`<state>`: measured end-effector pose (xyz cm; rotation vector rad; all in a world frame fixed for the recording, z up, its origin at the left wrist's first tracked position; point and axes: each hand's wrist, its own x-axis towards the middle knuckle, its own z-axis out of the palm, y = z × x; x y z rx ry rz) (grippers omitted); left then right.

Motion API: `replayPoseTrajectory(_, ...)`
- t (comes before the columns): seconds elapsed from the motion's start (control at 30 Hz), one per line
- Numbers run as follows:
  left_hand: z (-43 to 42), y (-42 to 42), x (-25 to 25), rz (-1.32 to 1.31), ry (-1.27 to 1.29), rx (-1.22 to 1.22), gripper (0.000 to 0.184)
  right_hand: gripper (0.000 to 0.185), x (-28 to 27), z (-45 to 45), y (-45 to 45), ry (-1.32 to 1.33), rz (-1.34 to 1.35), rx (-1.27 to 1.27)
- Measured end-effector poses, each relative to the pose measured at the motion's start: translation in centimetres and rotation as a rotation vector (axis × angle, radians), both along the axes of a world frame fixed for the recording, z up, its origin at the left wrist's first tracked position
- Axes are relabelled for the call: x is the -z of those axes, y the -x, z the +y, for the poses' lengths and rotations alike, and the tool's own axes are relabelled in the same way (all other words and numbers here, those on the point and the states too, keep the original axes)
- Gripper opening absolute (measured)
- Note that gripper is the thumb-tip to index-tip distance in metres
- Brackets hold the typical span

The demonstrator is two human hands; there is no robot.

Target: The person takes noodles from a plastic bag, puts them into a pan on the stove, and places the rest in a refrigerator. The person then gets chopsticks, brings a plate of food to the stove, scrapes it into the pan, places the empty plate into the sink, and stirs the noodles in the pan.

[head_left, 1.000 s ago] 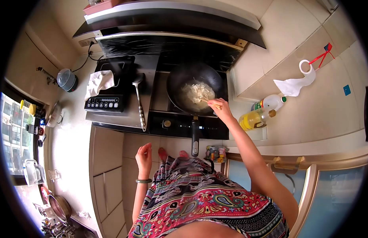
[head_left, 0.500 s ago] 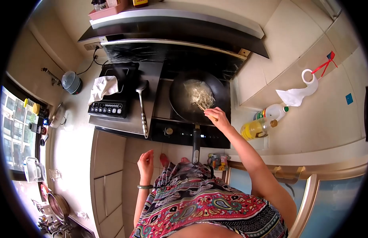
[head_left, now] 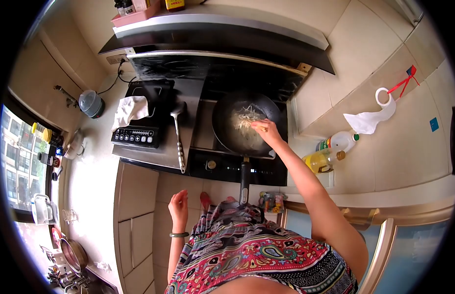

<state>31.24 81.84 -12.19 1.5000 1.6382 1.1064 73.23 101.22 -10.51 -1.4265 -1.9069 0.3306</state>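
Note:
My right hand grips wooden chopsticks over a black wok on the cooktop. The chopstick tips are among pale, thin noodle-like strands, which lie in cloudy liquid in the wok. The wok's black handle points toward my body. My left hand, with a bracelet at the wrist, hangs in the air in front of the counter, its fingers loosely bent and nothing seen in it.
A long-handled ladle lies left of the wok. Beyond it, a white cloth rests on a portable induction cooker. To the right stand an oil bottle and a white bottle. A range hood overhangs the back.
My right hand has moved forward and slightly up over the wok with the chopsticks. The strands have shifted toward the wok's middle and back. My left hand has barely moved.

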Motion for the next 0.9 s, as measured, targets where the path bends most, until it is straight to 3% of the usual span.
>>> replayPoseTrajectory(0.37,1.1,-1.8,-0.3,0.042,-0.018,0.117,0.017,0.010,-2.5,-9.9,-0.4,-0.013,-0.049,-0.013)
replayPoseTrajectory(0.53,1.1,-2.3,-0.3,0.042,-0.022,0.124,0.016,0.009,-4.1,-12.0,-2.7,0.131,0.023,0.115)
replayPoseTrajectory(0.67,0.7,-2.1,-0.5,0.068,-0.005,0.111,0.015,0.010,-4.6,-11.6,-2.2,0.162,-0.028,0.082)
replayPoseTrajectory(0.83,0.3,-1.6,0.3,0.036,0.000,0.091,0.016,0.010,-1.5,-7.2,0.5,0.005,-0.019,-0.021)
replayPoseTrajectory(0.9,0.3,-1.3,-0.1,0.015,-0.006,0.084,0.016,0.011,-1.4,-5.0,1.0,-0.065,0.147,0.042)
